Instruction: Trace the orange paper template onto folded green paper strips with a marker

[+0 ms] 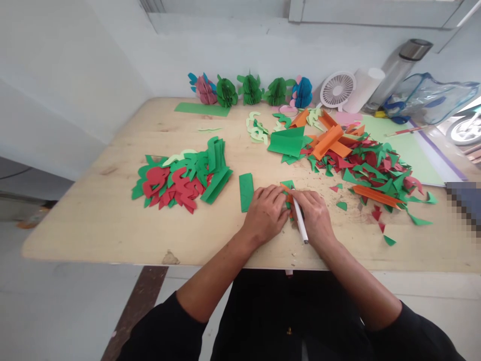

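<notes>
My right hand (316, 216) grips a white marker (300, 220), its dark-capped back end pointing down toward me. The writing tip is hidden by my fingers. Under it lies a folded green paper (287, 183) with an orange paper piece (289, 198) on top. My left hand (265, 211) has its fingers bent and closed down on these papers, holding the orange piece against the green one. Both papers are mostly covered by the hands. Just left of my left hand is a green paper rectangle (246, 192), flat on the table.
Red cutouts (184, 188) and green cutouts (195, 163) are piled at left. Paper scraps (376, 165) heap at right beside folded orange strips (332, 140). Honeycomb paper figures (250, 90), a small fan (337, 89) and a bottle (398, 72) line the wall.
</notes>
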The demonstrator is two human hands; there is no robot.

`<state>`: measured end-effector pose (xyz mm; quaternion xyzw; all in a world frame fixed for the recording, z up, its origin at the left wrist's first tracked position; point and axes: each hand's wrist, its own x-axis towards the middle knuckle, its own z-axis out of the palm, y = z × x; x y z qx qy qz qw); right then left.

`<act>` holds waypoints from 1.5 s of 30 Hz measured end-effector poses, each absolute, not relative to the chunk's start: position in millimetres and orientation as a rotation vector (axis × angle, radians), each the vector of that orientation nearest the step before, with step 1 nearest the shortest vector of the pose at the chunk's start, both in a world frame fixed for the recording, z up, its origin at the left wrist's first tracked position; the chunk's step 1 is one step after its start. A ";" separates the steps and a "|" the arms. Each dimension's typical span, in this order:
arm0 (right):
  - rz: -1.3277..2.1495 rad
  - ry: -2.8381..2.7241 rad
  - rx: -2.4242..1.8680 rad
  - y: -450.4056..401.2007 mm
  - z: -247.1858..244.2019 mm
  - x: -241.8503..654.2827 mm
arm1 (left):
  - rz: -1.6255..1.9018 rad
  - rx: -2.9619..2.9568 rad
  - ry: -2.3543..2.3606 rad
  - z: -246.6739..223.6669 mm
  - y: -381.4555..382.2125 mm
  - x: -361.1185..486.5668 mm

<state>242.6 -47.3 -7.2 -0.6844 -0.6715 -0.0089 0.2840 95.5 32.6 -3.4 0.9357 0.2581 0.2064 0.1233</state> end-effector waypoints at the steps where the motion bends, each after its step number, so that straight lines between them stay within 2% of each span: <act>1: -0.026 -1.804 -1.833 -47.6 -6.7 242.4 | 0.599 2.729 0.754 -3.3 32.5 95.5; 21: -0.019 -1.813 -1.848 -47.6 -6.3 241.8 | 0.469 2.756 0.811 -3.7 35.9 96.4; 32: -0.047 -1.806 -1.848 -47.8 -6.0 241.2 | 0.624 2.796 0.786 -3.5 31.7 93.6; 45: -0.041 -1.814 -1.863 -48.2 -6.1 241.1 | 0.594 2.836 0.760 -1.5 30.0 94.6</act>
